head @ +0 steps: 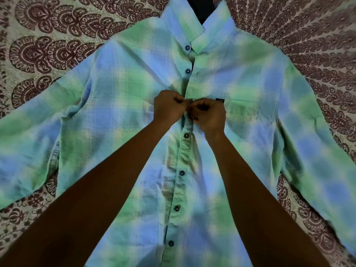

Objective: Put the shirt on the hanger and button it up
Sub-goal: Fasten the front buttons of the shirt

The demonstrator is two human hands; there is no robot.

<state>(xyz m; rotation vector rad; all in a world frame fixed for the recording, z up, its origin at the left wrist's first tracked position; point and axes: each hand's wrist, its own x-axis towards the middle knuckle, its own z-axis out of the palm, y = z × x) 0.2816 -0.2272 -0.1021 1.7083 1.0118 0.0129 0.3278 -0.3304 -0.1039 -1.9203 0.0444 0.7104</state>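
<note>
Working at chest height on the blue-green plaid shirt (119,105), spread front-up with sleeves out on the patterned bedspread (48,51). Pinching the button-side edge of the front opening with the curled fingers of the left hand (169,109); gripping the buttonhole-side edge with the right hand (211,117), thumb and fingers bent round the cloth, both sets of knuckles almost meeting just beside the chest pocket (242,106). Hiding the button between the fingertips, so not telling whether through its hole. Showing four lower buttons (182,172) sitting fastened along the front below the hands, forearms reaching in over the lower half of the shirt. Showing the upper button (187,70) apart from its buttonhole, edges gaping slightly there. Showing a dark shape (202,10) inside the open collar (179,22), too little in view for telling whether hanger or not.
</note>
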